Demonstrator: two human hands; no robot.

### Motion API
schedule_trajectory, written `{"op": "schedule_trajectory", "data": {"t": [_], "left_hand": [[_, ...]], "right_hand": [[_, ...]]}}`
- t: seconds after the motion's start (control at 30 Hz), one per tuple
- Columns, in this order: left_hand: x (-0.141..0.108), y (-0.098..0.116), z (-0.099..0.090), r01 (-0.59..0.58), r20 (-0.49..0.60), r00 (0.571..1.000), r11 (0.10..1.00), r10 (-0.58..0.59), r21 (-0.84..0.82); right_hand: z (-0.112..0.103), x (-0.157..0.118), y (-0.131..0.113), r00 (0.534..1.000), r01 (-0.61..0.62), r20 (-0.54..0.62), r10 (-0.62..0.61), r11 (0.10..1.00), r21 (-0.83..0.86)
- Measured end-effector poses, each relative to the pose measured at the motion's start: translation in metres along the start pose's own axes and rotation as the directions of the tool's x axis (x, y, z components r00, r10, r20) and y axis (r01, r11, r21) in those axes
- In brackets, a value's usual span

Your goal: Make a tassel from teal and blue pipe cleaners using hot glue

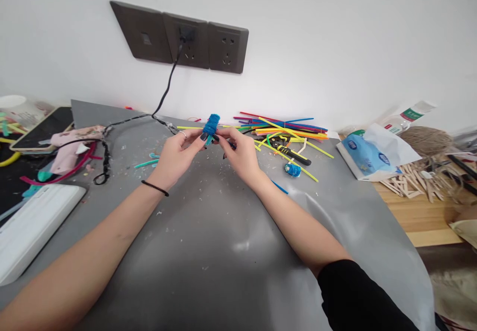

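A blue coiled pipe-cleaner piece (212, 124) stands upright between my two hands, above the grey mat (208, 251). The fingertips of my left hand (178, 151) pinch its lower end from the left. From the right, my right hand (240, 153) has its thumb and fingers closed on the same lower end. Lighter teal strands show beneath the dark blue coil, partly hidden by the fingers. A second blue coiled piece (292, 170) lies on the mat to the right of my hands.
Coloured pipe cleaners (294, 131) and yellow-black pliers (294, 155) lie behind at right. A tissue pack (367, 154) and wooden sticks (423, 179) are farther right. At left are a pink glue gun (69, 147), its black cable and a white box (40, 226).
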State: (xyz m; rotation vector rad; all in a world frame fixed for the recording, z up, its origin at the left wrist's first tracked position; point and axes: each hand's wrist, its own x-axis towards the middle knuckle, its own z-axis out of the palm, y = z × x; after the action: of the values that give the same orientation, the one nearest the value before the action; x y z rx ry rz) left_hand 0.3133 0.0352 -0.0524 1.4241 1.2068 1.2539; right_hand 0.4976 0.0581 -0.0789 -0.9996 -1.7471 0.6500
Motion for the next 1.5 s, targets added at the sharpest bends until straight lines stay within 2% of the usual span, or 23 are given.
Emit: {"op": "schedule_trajectory", "data": {"t": [0.3, 0.47, 0.63, 0.87, 1.2, 1.33, 1.5], "left_hand": [[0.001, -0.003, 0.001, 0.101, -0.072, 0.992, 0.992, -0.106, -0.071], [0.003, -0.004, 0.000, 0.120, -0.085, 0.987, 0.971, -0.139, -0.206], [0.004, -0.004, -0.003, 0.187, 0.020, 0.982, 0.936, -0.190, -0.298], [0.002, 0.005, -0.004, 0.373, 0.159, 0.927, 0.792, -0.340, -0.482], [0.001, 0.004, -0.004, 0.377, 0.224, 0.926, 0.788, -0.304, -0.487], [0.003, 0.004, -0.004, 0.375, 0.192, 0.927, 0.763, -0.323, -0.527], [0.004, 0.005, -0.003, 0.361, 0.169, 0.932, 0.772, -0.322, -0.523]], "right_hand": [[0.001, -0.002, -0.002, 0.992, 0.109, 0.076, -0.106, 0.993, -0.049], [0.001, -0.002, -0.008, 0.998, 0.027, 0.064, -0.030, 0.999, 0.046], [0.001, -0.002, -0.012, 0.993, -0.077, 0.105, 0.060, 0.982, 0.171], [-0.001, 0.002, -0.012, 0.984, -0.133, 0.153, 0.086, 0.932, 0.337], [-0.003, 0.007, -0.014, 0.965, -0.234, 0.221, 0.143, 0.849, 0.474], [-0.005, 0.007, -0.013, 0.956, -0.252, 0.259, 0.136, 0.833, 0.492], [-0.009, 0.007, -0.014, 0.943, -0.285, 0.300, 0.145, 0.816, 0.502]]}}
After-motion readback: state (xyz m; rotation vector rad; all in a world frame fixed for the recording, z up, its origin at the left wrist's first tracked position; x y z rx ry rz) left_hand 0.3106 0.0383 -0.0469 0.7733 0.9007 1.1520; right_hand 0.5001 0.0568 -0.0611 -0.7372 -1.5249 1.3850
